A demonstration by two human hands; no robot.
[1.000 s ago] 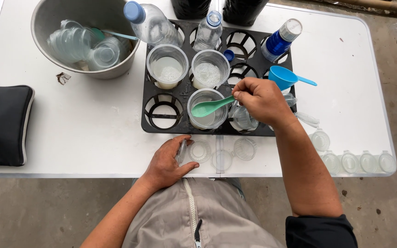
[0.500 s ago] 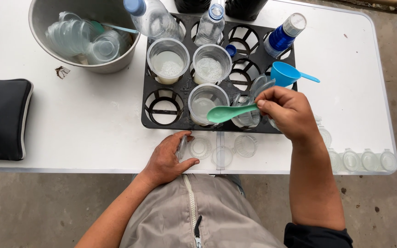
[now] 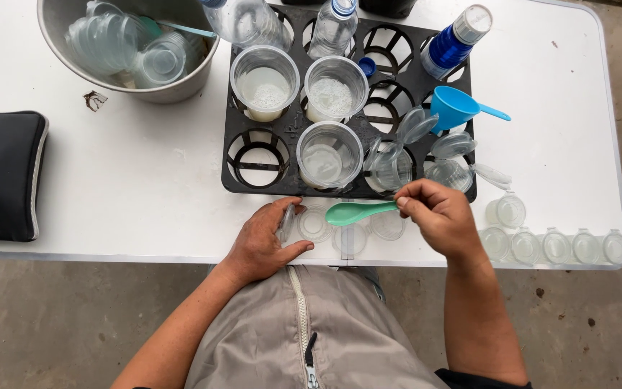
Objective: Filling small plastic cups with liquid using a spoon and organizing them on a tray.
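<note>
Your right hand (image 3: 437,216) pinches the green spoon (image 3: 360,212) in closed fingers over the small clear cups (image 3: 348,236) at the table (image 3: 138,180) edge, your left hand (image 3: 264,241) holds one cup, so a tilt could spill what it carries

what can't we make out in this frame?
Head view only:
- Green spoon: whether its bowl carries anything; too small to tell.
- Small cup under the left hand: mostly covered by the fingers.
- Spoon handle end: hidden inside the right hand.
- Metal bowl and the bottles: cut off by the top edge.
- Black pouch: cut off by the left edge.
</note>
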